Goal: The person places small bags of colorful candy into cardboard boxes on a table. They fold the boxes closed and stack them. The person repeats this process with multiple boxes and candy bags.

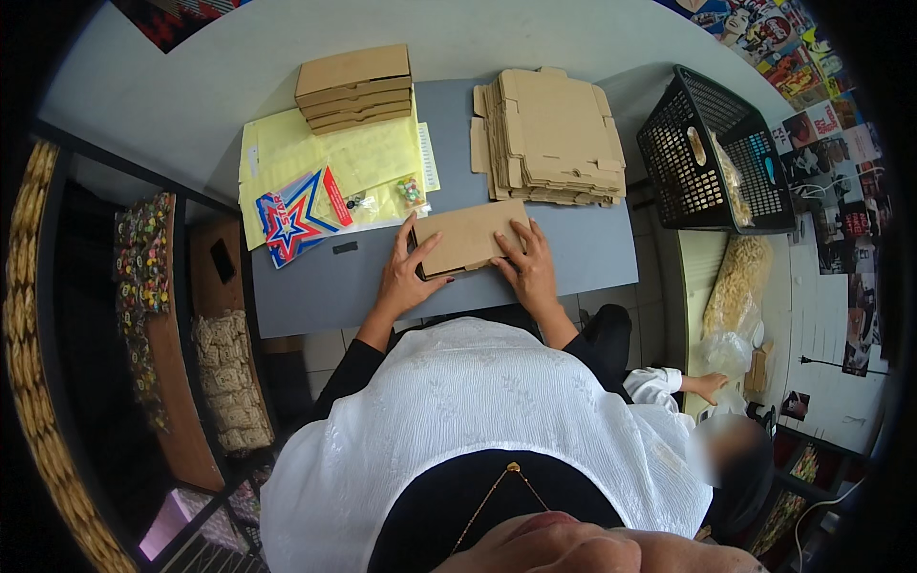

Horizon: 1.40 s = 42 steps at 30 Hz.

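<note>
A closed brown cardboard box (469, 235) lies at the front of the grey table, slightly tilted in the view. Its left end is gripped by my left hand (408, 273), thumb on the lid and fingers along the side. My right hand (526, 261) holds the right end, with fingertips spread on the lid and the thumb at the front edge. Behind the box are a small clear bag of colourful candies (410, 190) and a printed star-pattern packet (297, 215), both over yellow sheets or envelopes (276, 147).
Closed cardboard boxes (354, 79) are stacked at back left, flattened cardboard blanks (555, 122) at back right. A black plastic basket (706, 157) stands right of the grey table (444, 107). Another person's hand (708, 388) reaches over the side counter. Shelves (175, 387) line the left.
</note>
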Each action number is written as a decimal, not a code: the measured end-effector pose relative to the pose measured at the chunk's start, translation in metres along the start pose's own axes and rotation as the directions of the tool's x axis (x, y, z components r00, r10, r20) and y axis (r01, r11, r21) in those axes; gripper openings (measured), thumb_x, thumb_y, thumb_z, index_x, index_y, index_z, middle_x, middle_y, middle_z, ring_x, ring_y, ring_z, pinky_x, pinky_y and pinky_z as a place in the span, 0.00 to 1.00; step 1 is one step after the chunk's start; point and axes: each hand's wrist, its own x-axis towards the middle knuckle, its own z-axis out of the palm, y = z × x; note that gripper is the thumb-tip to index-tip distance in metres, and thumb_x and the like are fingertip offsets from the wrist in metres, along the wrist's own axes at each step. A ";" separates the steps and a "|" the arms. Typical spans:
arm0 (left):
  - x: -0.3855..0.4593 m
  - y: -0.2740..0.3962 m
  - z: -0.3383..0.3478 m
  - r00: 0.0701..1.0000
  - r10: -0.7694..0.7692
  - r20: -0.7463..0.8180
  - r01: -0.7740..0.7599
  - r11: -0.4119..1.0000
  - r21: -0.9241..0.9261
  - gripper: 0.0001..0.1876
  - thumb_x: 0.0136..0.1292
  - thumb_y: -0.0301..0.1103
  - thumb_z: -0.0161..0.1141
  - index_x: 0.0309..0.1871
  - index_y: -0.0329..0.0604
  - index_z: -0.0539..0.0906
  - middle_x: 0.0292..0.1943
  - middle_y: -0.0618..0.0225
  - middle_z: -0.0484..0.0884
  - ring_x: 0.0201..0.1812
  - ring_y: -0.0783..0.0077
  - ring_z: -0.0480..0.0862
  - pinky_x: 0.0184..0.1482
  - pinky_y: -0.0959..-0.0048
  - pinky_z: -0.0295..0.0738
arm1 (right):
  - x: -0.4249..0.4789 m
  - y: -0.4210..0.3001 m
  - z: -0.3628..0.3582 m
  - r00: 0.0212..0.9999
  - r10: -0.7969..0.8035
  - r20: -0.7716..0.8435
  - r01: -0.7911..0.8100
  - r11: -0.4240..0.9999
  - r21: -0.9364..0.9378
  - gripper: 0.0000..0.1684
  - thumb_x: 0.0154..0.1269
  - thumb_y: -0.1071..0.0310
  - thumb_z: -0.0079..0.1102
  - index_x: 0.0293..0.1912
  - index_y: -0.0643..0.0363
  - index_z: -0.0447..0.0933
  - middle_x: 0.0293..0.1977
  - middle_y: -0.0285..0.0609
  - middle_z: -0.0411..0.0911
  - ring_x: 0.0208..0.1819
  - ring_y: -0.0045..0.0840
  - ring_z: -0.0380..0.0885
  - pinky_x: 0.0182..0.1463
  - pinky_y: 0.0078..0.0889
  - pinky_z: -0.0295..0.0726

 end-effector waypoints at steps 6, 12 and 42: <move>0.000 -0.002 0.001 1.000 0.016 -0.005 -0.016 1.000 0.010 0.44 0.41 0.40 0.84 0.68 0.60 0.79 0.80 0.55 0.53 0.75 0.44 0.65 0.72 0.53 0.70 | -0.003 0.004 0.006 0.997 -0.061 -0.046 0.058 0.997 -0.046 0.30 0.57 0.58 0.74 0.61 0.44 0.81 0.68 0.46 0.70 0.74 0.52 0.60 0.71 0.54 0.68; 0.000 -0.001 0.001 1.000 -0.006 -0.002 0.006 1.000 -0.003 0.44 0.41 0.38 0.83 0.68 0.60 0.79 0.80 0.55 0.53 0.76 0.46 0.63 0.73 0.53 0.68 | 0.000 -0.002 0.008 0.997 -0.076 -0.034 0.075 0.997 -0.033 0.32 0.56 0.53 0.74 0.61 0.42 0.81 0.69 0.44 0.69 0.74 0.53 0.59 0.70 0.55 0.67; 0.001 0.001 0.000 1.000 0.007 -0.003 -0.007 1.000 -0.019 0.36 0.50 0.38 0.78 0.67 0.54 0.81 0.79 0.49 0.55 0.76 0.43 0.63 0.73 0.54 0.66 | -0.007 -0.013 0.023 0.999 -0.034 -0.005 0.033 0.990 -0.139 0.35 0.59 0.56 0.71 0.67 0.31 0.75 0.72 0.42 0.66 0.76 0.46 0.57 0.77 0.70 0.46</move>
